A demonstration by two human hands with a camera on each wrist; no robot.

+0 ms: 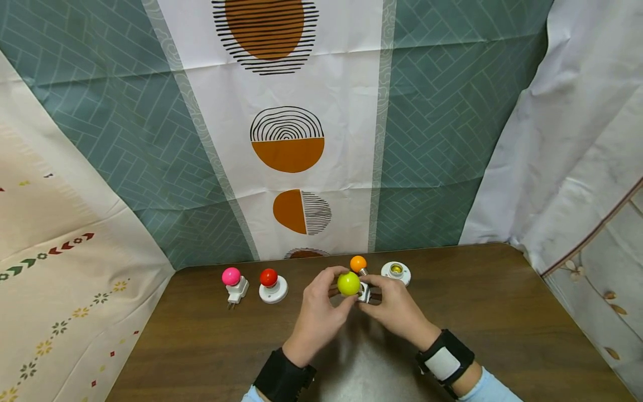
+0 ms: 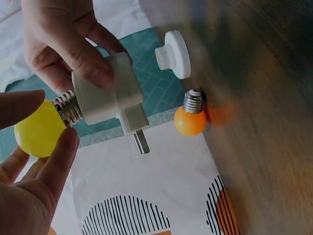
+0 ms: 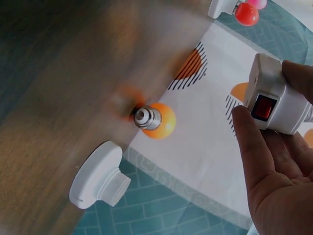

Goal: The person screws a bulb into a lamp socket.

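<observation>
Between its thumb and fingers my left hand (image 1: pixel 320 312) holds a yellow light bulb (image 2: pixel 39 129) by the glass. A white plug-in lamp socket (image 2: pixel 110 90) is gripped by my right hand (image 1: pixel 399 310); a red switch (image 3: pixel 264 107) shows on its side and a metal prong (image 2: pixel 141 141) sticks out. The bulb's threaded base (image 2: pixel 67 108) points into the socket's mouth, with much of the thread still visible. How far the tip sits inside is hidden. Just beyond both hands, an orange bulb (image 1: pixel 358 263) lies on the table.
At the right back stands a white round lamp holder (image 1: pixel 404 276) without a bulb. Further left are a pink bulb (image 1: pixel 231 276) in a white plug-in socket (image 1: pixel 238 290) and a red bulb (image 1: pixel 268 277) in a round holder (image 1: pixel 273 294). Patterned cloth hangs behind the wooden table (image 1: pixel 211 346).
</observation>
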